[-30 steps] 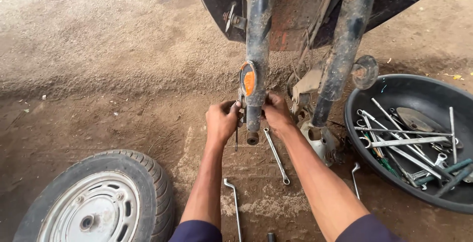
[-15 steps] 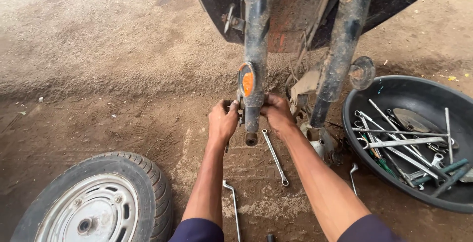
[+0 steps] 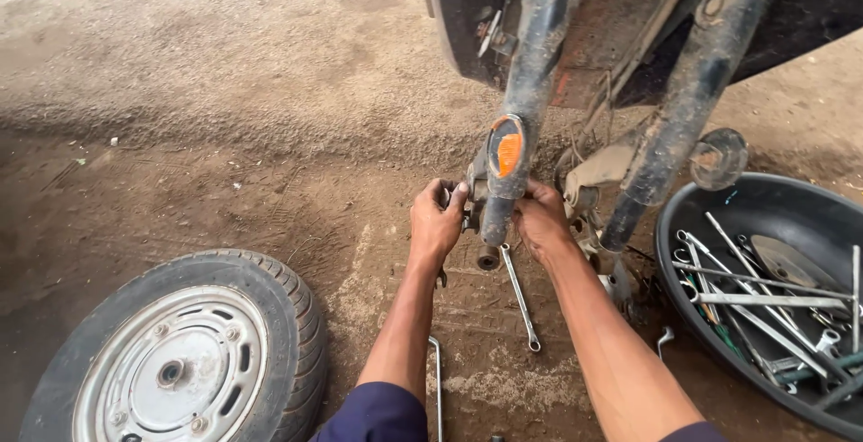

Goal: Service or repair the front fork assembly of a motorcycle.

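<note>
Two dirty fork legs of a scooter hang above the dirt ground, with no wheel between them. The left fork leg (image 3: 526,109) carries an orange reflector (image 3: 508,151). My left hand (image 3: 438,219) grips a small metal part at the left side of this leg's lower end. My right hand (image 3: 541,217) holds the leg's right side, fingers wrapped behind it. The right fork leg (image 3: 679,109) stands apart to the right, untouched. A long spanner (image 3: 520,298) lies on the ground just below my hands.
A removed wheel with tyre (image 3: 180,352) lies flat at lower left. A black round basin (image 3: 719,217) with several spanners and tools sits at right. Another spanner (image 3: 437,379) lies between my arms, and a small hook-shaped tool (image 3: 663,341) near the basin.
Both hands stay at the bottom of the left fork leg. The view has shifted slightly; nothing else has visibly moved.
</note>
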